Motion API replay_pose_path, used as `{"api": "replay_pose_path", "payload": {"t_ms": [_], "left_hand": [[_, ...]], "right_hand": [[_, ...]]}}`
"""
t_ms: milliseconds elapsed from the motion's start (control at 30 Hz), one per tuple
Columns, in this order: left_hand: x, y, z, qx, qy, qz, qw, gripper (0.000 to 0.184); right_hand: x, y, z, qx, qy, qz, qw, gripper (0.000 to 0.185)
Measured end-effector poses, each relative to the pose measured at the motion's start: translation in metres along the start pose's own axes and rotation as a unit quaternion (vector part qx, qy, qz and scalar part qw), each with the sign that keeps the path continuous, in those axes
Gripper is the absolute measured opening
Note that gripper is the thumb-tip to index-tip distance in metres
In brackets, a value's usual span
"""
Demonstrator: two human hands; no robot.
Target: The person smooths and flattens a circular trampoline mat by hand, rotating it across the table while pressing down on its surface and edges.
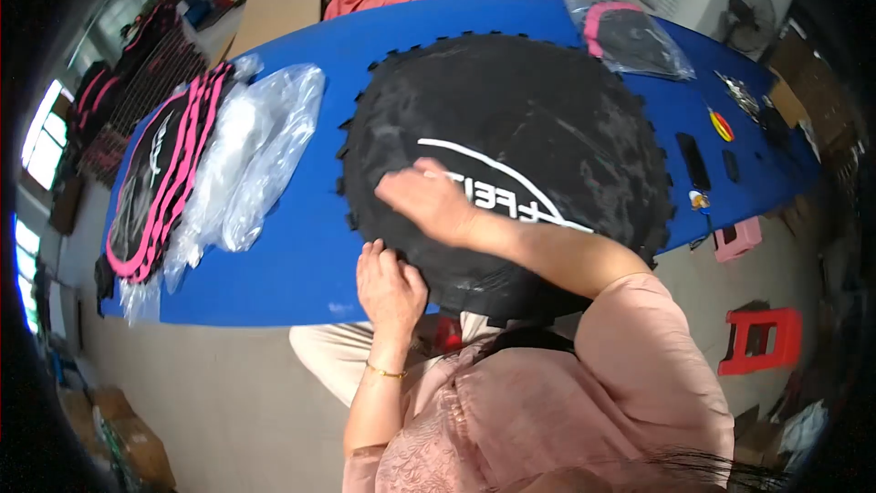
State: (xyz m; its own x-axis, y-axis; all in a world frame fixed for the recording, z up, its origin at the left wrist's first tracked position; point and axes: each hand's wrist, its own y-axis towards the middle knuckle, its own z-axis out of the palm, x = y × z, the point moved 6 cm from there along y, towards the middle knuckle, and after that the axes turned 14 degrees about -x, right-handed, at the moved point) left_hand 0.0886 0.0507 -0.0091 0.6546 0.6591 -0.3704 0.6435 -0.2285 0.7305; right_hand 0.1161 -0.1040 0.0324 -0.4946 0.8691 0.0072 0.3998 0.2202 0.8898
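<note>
A large round black mat (511,100) with small tabs around its edge and white lettering lies flat on the blue table (274,283). Over its left-centre part, beside the lettering, is my right hand (429,201), slightly blurred, with its fingers extended to the left and nothing in it. My left hand (388,288), with a thin gold bracelet at the wrist, rests palm down at the mat's lower left edge, fingers on the table side. The near edge of the mat lies close against my body.
Black and pink pieces (151,173) lie stacked at the left beside clear plastic bags (251,155). A bagged pink and black piece (634,36) is at the back right. A black phone-like object (692,161) lies rightward. A red stool (762,340) stands on the floor.
</note>
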Motion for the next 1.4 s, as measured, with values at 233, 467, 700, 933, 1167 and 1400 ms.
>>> {"api": "replay_pose_path", "payload": {"t_ms": [233, 467, 700, 933, 1167, 1400], "left_hand": [[0.002, -0.001, 0.001, -0.010, -0.010, 0.007, 1.000, 0.021], [0.001, 0.000, -0.002, -0.014, 0.000, 0.004, 1.000, 0.022], [-0.002, 0.003, -0.003, 0.000, -0.007, 0.004, 1.000, 0.022], [-0.002, 0.002, -0.003, 0.001, -0.001, -0.004, 1.000, 0.022], [0.000, 0.001, -0.001, 0.008, -0.003, -0.003, 1.000, 0.023], [-0.002, 0.001, -0.002, 0.004, -0.010, 0.010, 1.000, 0.025]], "right_hand": [[-0.073, -0.015, -0.014, -0.010, -0.112, 0.028, 0.993, 0.037], [-0.141, -0.045, -0.029, 0.019, -0.303, 0.122, 0.945, 0.039], [-0.002, -0.018, -0.025, 0.052, -0.044, 0.005, 0.998, 0.043], [-0.112, -0.027, -0.005, 0.030, -0.231, 0.095, 0.968, 0.047], [-0.036, -0.010, 0.028, -0.003, -0.096, 0.037, 0.995, 0.042], [0.009, 0.007, 0.061, 0.020, 0.024, 0.009, 0.999, 0.045]]}}
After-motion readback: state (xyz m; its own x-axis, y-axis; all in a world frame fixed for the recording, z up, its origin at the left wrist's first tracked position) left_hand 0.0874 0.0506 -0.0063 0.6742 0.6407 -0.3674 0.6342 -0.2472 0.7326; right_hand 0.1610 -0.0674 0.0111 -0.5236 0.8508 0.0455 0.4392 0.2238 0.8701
